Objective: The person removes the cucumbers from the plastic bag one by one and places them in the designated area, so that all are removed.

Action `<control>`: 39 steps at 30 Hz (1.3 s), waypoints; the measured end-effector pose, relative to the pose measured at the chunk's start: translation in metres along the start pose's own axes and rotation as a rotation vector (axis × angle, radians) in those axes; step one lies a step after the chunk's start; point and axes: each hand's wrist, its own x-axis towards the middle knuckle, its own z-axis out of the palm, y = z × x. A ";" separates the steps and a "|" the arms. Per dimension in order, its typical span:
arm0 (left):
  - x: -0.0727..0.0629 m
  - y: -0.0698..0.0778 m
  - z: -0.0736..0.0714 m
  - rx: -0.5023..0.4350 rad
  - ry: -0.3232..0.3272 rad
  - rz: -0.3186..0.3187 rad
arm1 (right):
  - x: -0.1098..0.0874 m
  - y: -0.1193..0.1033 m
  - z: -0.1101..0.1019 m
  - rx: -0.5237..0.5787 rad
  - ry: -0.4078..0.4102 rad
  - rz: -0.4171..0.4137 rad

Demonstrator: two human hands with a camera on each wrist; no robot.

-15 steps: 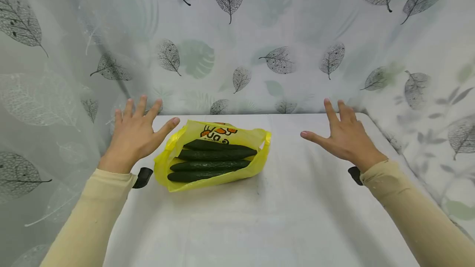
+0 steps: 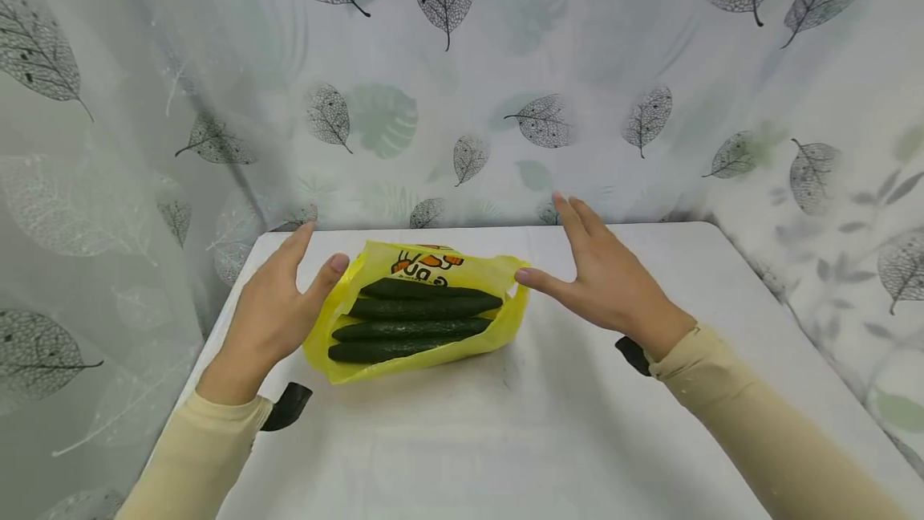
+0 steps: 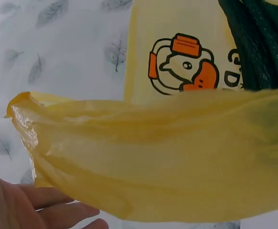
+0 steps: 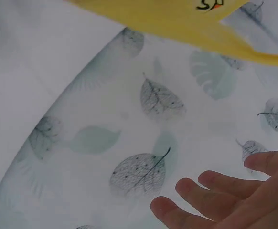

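Note:
A yellow plastic bag lies on the white table with its mouth open, showing several dark green cucumbers side by side. An orange and black cartoon print marks its inner wall. At the bag's left end is my left hand, thumb apart from the fingers and nothing in its grasp. Beyond the right end hangs my right hand, fingers extended, its thumb tip close to the bag's edge; whether it touches I cannot tell. Yellow plastic also fills much of the left wrist view.
The white table reaches back to a curtain printed with leaves, which also runs along both sides. Dark wrist cameras sit under the beige sleeves.
Both hands have moved in towards the bag, the right one leftwards by a good distance. The left hand has turned and come nearer. The bag has hardly shifted.

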 end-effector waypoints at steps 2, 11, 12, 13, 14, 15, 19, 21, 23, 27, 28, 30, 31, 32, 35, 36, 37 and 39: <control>-0.005 0.001 0.004 -0.023 0.021 -0.031 | 0.001 -0.012 0.003 0.013 0.018 -0.032; -0.021 -0.003 0.022 -0.348 0.062 -0.170 | 0.009 -0.056 0.014 0.080 0.045 -0.126; -0.022 -0.003 0.024 -0.401 0.076 -0.190 | 0.010 -0.060 0.016 0.098 0.038 -0.128; -0.023 -0.004 0.026 -0.463 0.096 -0.207 | 0.011 -0.064 0.018 0.117 0.031 -0.131; -0.024 -0.004 0.029 -0.512 0.116 -0.224 | 0.012 -0.068 0.020 0.137 0.024 -0.134; -0.024 -0.004 0.032 -0.550 0.137 -0.244 | 0.013 -0.072 0.022 0.160 0.016 -0.138; -0.027 -0.004 0.043 -0.637 0.197 -0.281 | 0.018 -0.086 0.034 0.252 0.005 -0.161; -0.028 -0.003 0.049 -0.635 0.222 -0.281 | 0.020 -0.093 0.041 0.292 0.003 -0.173; -0.029 -0.003 0.053 -0.640 0.248 -0.279 | 0.022 -0.100 0.047 0.319 0.005 -0.190; -0.031 -0.002 0.060 -0.674 0.275 -0.308 | 0.023 -0.114 0.056 0.360 0.009 -0.220; -0.032 -0.002 0.061 -0.683 0.272 -0.325 | 0.024 -0.118 0.057 0.371 0.011 -0.232; -0.033 -0.001 0.064 -0.722 0.261 -0.342 | 0.024 -0.123 0.061 0.388 0.006 -0.248; -0.034 0.000 0.065 -0.747 0.256 -0.350 | 0.024 -0.126 0.063 0.399 -0.004 -0.254; -0.035 0.000 0.066 -0.776 0.250 -0.353 | 0.025 -0.128 0.065 0.412 -0.017 -0.257; -0.038 0.000 0.069 -0.858 0.229 -0.330 | 0.027 -0.131 0.077 0.425 -0.085 -0.237; -0.039 0.000 0.070 -0.881 0.225 -0.325 | 0.028 -0.130 0.082 0.430 -0.114 -0.223; -0.040 0.000 0.070 -0.892 0.217 -0.322 | 0.029 -0.129 0.088 0.429 -0.142 -0.203; -0.041 0.000 0.071 -0.912 0.205 -0.310 | 0.031 -0.125 0.098 0.429 -0.194 -0.163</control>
